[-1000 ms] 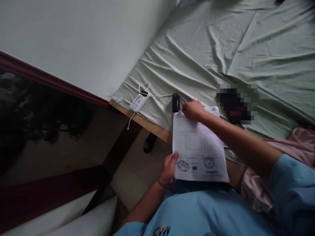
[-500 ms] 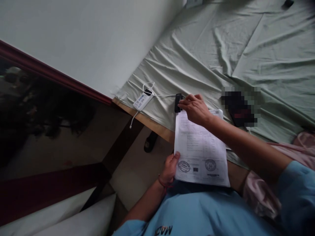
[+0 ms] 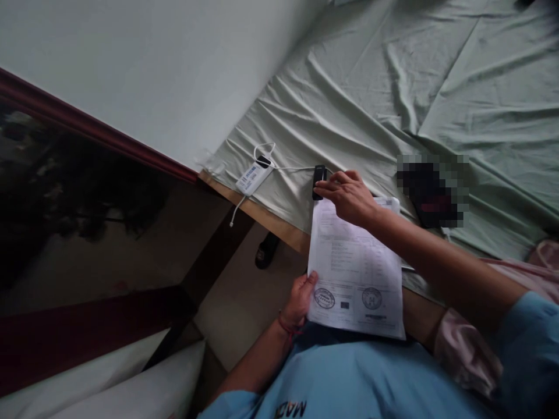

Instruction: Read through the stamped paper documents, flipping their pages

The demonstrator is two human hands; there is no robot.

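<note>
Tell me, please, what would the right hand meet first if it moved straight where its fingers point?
Probably the black object, at the top-left corner of the papers; the right hand seems to touch it, though depth is unclear.

Printed white rectangular sheets (image 3: 349,250): thin paper, smooth and matt
Small black oblong stapler-like tool (image 3: 319,181): hard, plastic-looking, with a faint gloss
White oblong labelled block (image 3: 250,180): smooth plastic look
Wrinkled pale green spread (image 3: 358,116): matt woven-looking cloth
Bunched pink fabric (image 3: 467,352): silky cloth, satin sheen
Light blue shirt (image 3: 349,378): soft matt cloth
Long dark red trim (image 3: 96,126): smooth, semi-gloss
</note>
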